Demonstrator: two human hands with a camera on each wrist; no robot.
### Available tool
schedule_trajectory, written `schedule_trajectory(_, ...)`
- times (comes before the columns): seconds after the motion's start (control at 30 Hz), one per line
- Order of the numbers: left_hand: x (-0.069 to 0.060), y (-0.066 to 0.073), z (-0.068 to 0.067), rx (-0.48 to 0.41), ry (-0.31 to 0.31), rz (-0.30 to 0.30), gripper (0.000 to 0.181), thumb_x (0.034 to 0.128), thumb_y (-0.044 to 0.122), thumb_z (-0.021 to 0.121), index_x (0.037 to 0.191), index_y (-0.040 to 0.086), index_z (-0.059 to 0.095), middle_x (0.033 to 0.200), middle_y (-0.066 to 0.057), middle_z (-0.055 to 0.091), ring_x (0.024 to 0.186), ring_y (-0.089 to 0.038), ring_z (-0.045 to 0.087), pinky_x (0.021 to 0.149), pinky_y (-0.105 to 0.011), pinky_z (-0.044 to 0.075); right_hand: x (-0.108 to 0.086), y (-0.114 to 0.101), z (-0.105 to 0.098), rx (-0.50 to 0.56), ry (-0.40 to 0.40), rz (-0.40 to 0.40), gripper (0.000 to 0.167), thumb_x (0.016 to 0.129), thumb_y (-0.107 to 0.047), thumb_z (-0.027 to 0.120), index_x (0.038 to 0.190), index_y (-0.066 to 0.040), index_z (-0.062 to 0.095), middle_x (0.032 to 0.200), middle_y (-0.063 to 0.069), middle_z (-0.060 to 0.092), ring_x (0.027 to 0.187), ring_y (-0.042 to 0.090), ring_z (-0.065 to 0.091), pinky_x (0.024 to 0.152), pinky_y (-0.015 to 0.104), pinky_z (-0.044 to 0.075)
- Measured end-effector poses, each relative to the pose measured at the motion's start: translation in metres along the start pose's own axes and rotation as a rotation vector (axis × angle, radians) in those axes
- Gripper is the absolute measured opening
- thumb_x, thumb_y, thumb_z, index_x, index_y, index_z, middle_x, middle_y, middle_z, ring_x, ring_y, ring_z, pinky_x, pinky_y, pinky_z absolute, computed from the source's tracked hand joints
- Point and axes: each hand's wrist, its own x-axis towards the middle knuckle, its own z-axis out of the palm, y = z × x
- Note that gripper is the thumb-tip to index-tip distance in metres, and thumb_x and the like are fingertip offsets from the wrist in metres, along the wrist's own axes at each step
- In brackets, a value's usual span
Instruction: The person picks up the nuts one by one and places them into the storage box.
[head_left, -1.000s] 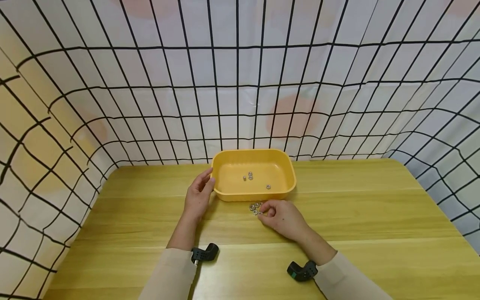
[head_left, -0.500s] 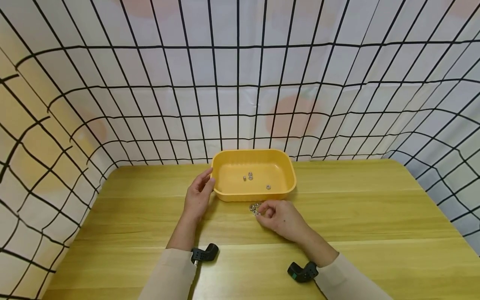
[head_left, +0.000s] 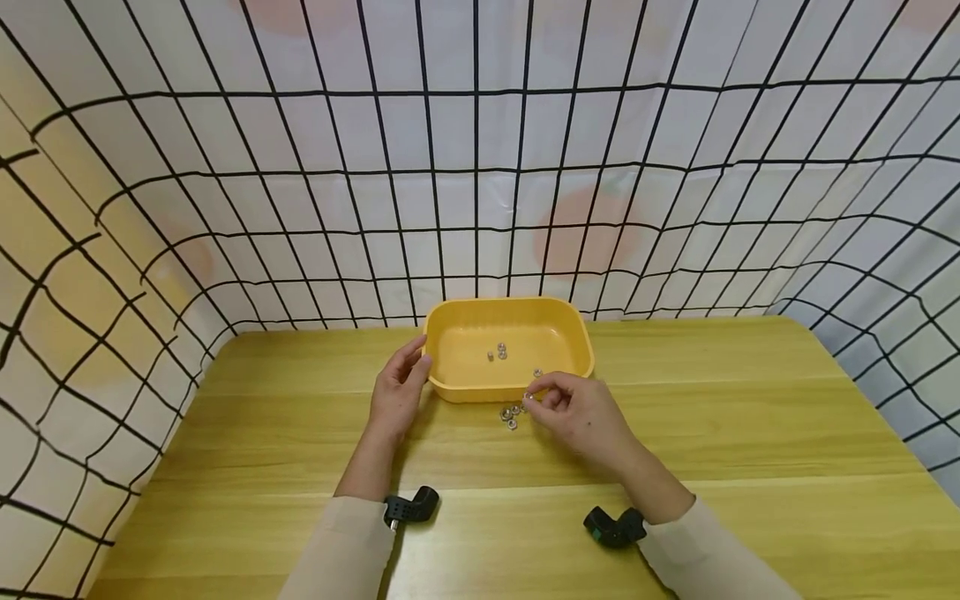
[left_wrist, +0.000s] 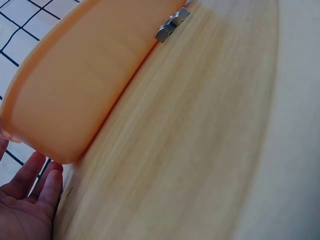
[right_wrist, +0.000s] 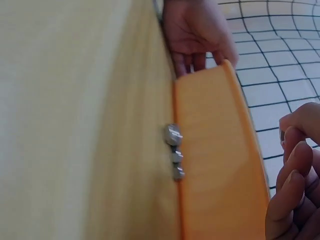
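In the head view a yellow plastic tray (head_left: 465,393) stands near the back of the table. My left hand (head_left: 397,392) rests its relaxed fingers against the tray's left end, also seen in the left wrist view. My right hand (head_left: 585,417) pinches a small metal nut (head_left: 528,397) between thumb and index finger, just above the tray's front rim. A glint of that nut (right_wrist: 282,136) shows between the fingertips in the right wrist view. Several loose hex nuts (head_left: 512,424) lie on the table before the tray. More nuts (head_left: 502,355) sit on the tray's floor.
A black wire grid (head_left: 480,229) rises behind the wooden table (head_left: 300,417) and along both sides. White sheeting with pale orange patches (head_left: 585,233) hangs beyond it. Black wrist cameras (head_left: 412,505) are strapped on both forearms.
My right hand has picked up a nut from the group on the table and moved up and slightly right with it, to the tray's front rim. My left hand stays in place.
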Motion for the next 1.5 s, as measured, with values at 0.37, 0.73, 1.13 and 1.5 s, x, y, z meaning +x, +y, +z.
schedule_trajectory(0.37,0.0,0.001,-0.001,-0.004,0.004,-0.003,0.04,0.1043,0.031,0.06,0.144,0.026,0.059,0.144,-0.012,0.059,0.133,-0.027,0.056,0.112,-0.046,0.047,0.021,-0.006,-0.014,-0.071,0.041,-0.023,0.011,0.091,-0.024,0.078,0.097,-0.015,0.074,0.069,-0.002,0.064,0.059,0.016,0.054,0.054,0.023,0.044)
schedule_trajectory(0.73,0.001,0.001,0.0,-0.007,0.002,0.002,0.041,0.104,0.03,0.06,0.144,0.025,0.059,0.144,-0.013,0.059,0.132,-0.028,0.057,0.112,-0.046,0.047,0.04,-0.006,-0.017,-0.115,0.035,-0.051,0.014,0.092,-0.025,0.077,0.099,-0.013,0.073,0.069,-0.002,0.066,0.059,0.016,0.054,0.055,0.024,0.045)
schedule_trajectory(1.13,0.0,0.0,0.0,-0.026,0.004,0.008,0.041,0.1046,0.027,0.059,0.145,0.021,0.059,0.146,-0.016,0.057,0.135,-0.03,0.055,0.113,-0.048,0.046,0.061,-0.008,-0.014,-0.099,-0.016,-0.021,0.017,0.093,-0.029,0.074,0.102,-0.015,0.073,0.073,-0.001,0.066,0.056,0.017,0.05,0.049,0.023,0.038)
schedule_trajectory(1.5,0.0,0.001,0.0,-0.02,0.006,0.007,0.04,0.1043,0.028,0.06,0.144,0.025,0.06,0.144,-0.013,0.06,0.133,-0.027,0.056,0.112,-0.046,0.047,0.079,-0.007,-0.01,-0.064,-0.063,0.045,0.017,0.095,-0.027,0.072,0.106,-0.014,0.072,0.079,0.009,0.07,0.053,0.017,0.054,0.046,0.025,0.04)
